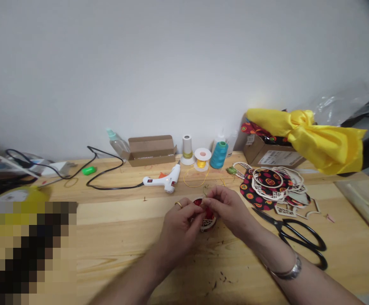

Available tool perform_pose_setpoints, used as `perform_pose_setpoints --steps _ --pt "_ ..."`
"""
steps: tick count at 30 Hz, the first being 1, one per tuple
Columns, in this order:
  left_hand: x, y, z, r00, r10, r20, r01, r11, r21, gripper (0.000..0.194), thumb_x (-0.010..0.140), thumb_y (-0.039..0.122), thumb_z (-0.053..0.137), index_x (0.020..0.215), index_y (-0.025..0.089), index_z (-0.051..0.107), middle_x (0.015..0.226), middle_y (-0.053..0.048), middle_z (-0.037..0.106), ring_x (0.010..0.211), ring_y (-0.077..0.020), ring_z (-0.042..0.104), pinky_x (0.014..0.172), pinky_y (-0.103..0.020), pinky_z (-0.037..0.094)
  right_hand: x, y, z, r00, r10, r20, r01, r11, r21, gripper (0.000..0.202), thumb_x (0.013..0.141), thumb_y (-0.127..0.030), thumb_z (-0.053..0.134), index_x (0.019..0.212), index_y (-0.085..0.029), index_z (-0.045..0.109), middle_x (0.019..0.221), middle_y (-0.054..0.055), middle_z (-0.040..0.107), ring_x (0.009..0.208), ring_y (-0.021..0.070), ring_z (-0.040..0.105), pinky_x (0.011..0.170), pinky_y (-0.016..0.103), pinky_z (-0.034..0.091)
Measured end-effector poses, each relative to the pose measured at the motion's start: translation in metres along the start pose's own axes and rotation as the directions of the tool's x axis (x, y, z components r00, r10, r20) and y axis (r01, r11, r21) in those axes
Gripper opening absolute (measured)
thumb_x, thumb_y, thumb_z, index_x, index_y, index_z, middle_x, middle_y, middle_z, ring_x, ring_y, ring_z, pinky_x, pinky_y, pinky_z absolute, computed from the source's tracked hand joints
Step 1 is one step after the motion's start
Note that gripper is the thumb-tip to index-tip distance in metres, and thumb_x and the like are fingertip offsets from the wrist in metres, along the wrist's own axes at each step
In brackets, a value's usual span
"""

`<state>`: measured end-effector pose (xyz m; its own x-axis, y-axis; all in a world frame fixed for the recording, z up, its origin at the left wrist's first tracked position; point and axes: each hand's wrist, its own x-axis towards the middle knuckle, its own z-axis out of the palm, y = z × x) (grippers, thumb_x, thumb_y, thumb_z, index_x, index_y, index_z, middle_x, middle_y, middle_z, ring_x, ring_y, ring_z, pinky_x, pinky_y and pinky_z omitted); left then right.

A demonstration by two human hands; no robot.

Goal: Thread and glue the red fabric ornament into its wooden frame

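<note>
A small round red ornament [207,223] with a pale lattice piece lies between my hands, partly hidden by my fingers. My left hand [182,222], with a ring on one finger, is closed on its left side. The fingers of my right hand [228,208] pinch together at its top right, where a thin greenish cord [205,190] sticks up. My two hands nearly touch, and their fingertips cover where the cord meets the ornament. Black-handled scissors [301,239] lie to the right, beside my right forearm.
A white glue gun [163,179] with a black cable lies behind my hands. Beyond stand an open cardboard box [151,157], a yellow cord spool [202,159] and a blue thread cone [219,156]. Patterned fabric and lattice cutouts [271,186] lie right, before a box under yellow cloth [324,135].
</note>
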<state>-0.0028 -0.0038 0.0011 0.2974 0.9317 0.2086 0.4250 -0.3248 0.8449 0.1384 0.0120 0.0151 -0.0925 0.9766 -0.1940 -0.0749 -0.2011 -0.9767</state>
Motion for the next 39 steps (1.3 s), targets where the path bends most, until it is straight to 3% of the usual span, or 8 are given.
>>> perform_pose_setpoints --steps 5,11,15,18,21,26,32,39 --pt "-0.002 0.004 -0.003 0.997 0.08 0.016 -0.081 0.994 0.077 0.016 0.078 0.014 0.049 0.077 0.017 0.064 0.073 -0.005 0.055 0.073 -0.015 0.053 0.066 -0.025 0.041 -0.002 -0.002 0.001 0.998 0.04 0.043 -0.043 0.997 0.071 0.019 0.063 -0.025 0.063 0.06 -0.017 0.045 0.047 -0.008 0.047 0.042 0.0056 0.038 0.042 0.019 0.029" --pt "0.002 0.007 -0.012 0.969 -0.039 -0.243 0.035 0.999 -0.018 0.012 0.076 0.022 0.053 0.069 0.017 0.06 0.101 -0.008 0.055 0.094 -0.0206 0.052 0.083 -0.032 0.039 -0.001 -0.001 -0.003 0.999 -0.029 0.025 0.03 0.999 -0.032 0.017 0.064 -0.024 0.062 0.061 -0.017 0.047 0.05 -0.006 0.048 0.045 0.0074 0.041 0.044 0.021 0.031" --pt "0.005 0.006 -0.011 0.923 -0.385 0.01 0.36 0.852 -0.381 0.023 0.075 0.029 0.055 0.094 0.017 0.062 0.078 -0.003 0.064 0.057 -0.0119 0.055 0.053 -0.023 0.042 0.001 0.005 -0.005 0.992 -0.121 0.029 0.125 0.968 -0.219 0.011 0.067 -0.02 0.059 0.061 -0.017 0.05 0.055 -0.004 0.051 0.052 0.0099 0.045 0.049 0.022 0.036" --pt "0.006 0.009 -0.01 0.874 -0.446 0.192 0.474 0.701 -0.533 0.033 0.072 0.026 0.058 0.103 0.017 0.061 0.055 0.002 0.06 0.041 -0.0078 0.046 0.041 -0.019 0.034 0.001 0.009 -0.005 0.985 -0.166 0.04 0.171 0.937 -0.305 0.008 0.069 -0.018 0.056 0.063 -0.018 0.051 0.057 -0.003 0.054 0.055 0.0113 0.048 0.052 0.023 0.038" --pt "0.008 0.011 -0.01 0.891 -0.369 0.264 0.454 0.698 -0.555 0.031 0.071 0.022 0.058 0.101 0.018 0.064 0.06 0.001 0.064 0.051 -0.0104 0.053 0.045 -0.02 0.039 0.001 0.012 -0.005 0.982 -0.179 0.053 0.186 0.92 -0.344 0.008 0.07 -0.017 0.056 0.063 -0.019 0.051 0.057 -0.002 0.054 0.056 0.012 0.049 0.054 0.024 0.039" --pt "0.008 0.009 -0.011 0.94 -0.305 0.151 0.34 0.847 -0.409 0.022 0.073 0.019 0.055 0.09 0.021 0.07 0.083 -0.001 0.07 0.079 -0.0169 0.061 0.07 -0.026 0.047 -0.001 0.012 -0.004 0.984 -0.172 0.051 0.179 0.92 -0.348 0.008 0.068 -0.016 0.057 0.061 -0.019 0.053 0.057 -0.002 0.055 0.055 0.012 0.049 0.053 0.024 0.039" --pt "0.007 0.002 -0.009 0.971 -0.24 -0.013 0.226 0.931 -0.287 0.013 0.071 0.019 0.058 0.074 0.021 0.071 0.071 -0.001 0.067 0.068 -0.0153 0.059 0.064 -0.024 0.046 -0.002 0.006 -0.001 0.994 -0.09 0.058 0.098 0.98 -0.174 0.01 0.066 -0.018 0.059 0.06 -0.018 0.052 0.053 -0.004 0.054 0.05 0.0106 0.049 0.049 0.023 0.038" --pt "0.009 0.004 -0.011 0.982 -0.189 0.003 0.181 0.936 -0.302 0.012 0.072 0.018 0.058 0.072 0.019 0.07 0.068 -0.001 0.063 0.066 -0.0137 0.057 0.063 -0.023 0.044 0.0 0.003 -0.001 0.995 -0.042 0.092 0.046 0.998 -0.045 0.012 0.063 -0.022 0.063 0.06 -0.016 0.053 0.053 -0.004 0.053 0.048 0.0082 0.046 0.048 0.021 0.037"
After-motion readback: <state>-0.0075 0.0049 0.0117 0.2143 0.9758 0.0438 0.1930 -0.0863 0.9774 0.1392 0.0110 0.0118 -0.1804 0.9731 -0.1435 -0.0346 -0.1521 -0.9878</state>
